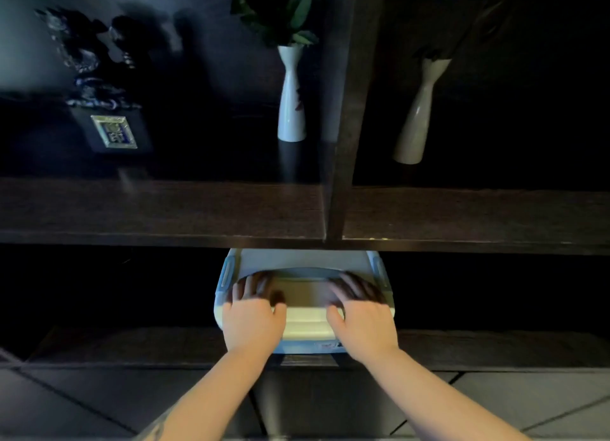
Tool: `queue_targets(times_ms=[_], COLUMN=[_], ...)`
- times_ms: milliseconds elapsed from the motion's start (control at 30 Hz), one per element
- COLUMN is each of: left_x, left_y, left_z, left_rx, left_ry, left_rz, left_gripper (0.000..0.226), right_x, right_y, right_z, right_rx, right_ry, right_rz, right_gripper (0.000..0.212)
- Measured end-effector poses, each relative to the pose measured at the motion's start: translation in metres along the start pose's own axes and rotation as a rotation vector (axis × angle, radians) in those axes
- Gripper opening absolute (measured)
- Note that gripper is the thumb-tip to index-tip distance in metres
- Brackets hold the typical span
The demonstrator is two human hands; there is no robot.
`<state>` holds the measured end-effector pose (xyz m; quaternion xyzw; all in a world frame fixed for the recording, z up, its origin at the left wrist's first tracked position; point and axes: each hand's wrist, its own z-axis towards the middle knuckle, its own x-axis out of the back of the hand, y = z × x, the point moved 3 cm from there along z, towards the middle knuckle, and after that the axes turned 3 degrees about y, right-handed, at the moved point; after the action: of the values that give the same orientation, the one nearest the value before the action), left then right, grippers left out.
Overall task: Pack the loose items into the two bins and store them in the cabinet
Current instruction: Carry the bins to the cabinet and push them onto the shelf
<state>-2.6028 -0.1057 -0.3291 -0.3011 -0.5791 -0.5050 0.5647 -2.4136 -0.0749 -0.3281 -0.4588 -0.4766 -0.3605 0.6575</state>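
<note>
i see my left hand [252, 318] and right hand [361, 320] at lower centre, each laid over the near edge of the lidded bin [305, 321], fingers spread on its lid, thumbs on the front. the bin sits in the cabinet's [165, 209] lower opening, partly under the shelf. above stand two white vases [291, 100], centre and right.

Count: 1 bin [305, 321] in the cabinet [165, 209]; 2 hands on it, left hand [252, 321] and right hand [363, 325]; 2 white vases [291, 103] [416, 117]; 1 dark figurine [89, 64]; 1 framed plaque [114, 131]
</note>
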Motion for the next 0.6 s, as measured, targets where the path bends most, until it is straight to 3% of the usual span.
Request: queue_targets(times_ms=[133, 267, 400, 500, 600], left_x=[-0.003, -0.018, -0.026, -0.035, -0.043], left_y=[0.035, 0.099, 0.178, 0.240, 0.306], left_z=[-0.023, -0.057, -0.084, -0.114, -0.160], left_rx=[-0.162, -0.420, -0.657, -0.772, -0.929], left_ry=[-0.021, -0.097, -0.239, -0.338, -0.425], left_rz=[-0.009, -0.207, -0.362, -0.441, -0.454], left_gripper=[0.044, 0.041, 0.043, 0.040, 0.038], right_x=[0.002, 0.013, 0.038, 0.064, 0.086], right_y=[0.005, 0.043, 0.111, 0.164, 0.203], right_z=[-0.030, -0.072, -0.133, -0.194, -0.261], right_rx=[-0.012, -0.133, -0.461, -0.704, -0.910], right_ry=[0.022, -0.009, -0.016, 0.065, 0.102], right_rz=[0.003, 0.073, -0.004, -0.061, 0.012], right_gripper=[0.047, 0.057, 0.064, 0.063, 0.062])
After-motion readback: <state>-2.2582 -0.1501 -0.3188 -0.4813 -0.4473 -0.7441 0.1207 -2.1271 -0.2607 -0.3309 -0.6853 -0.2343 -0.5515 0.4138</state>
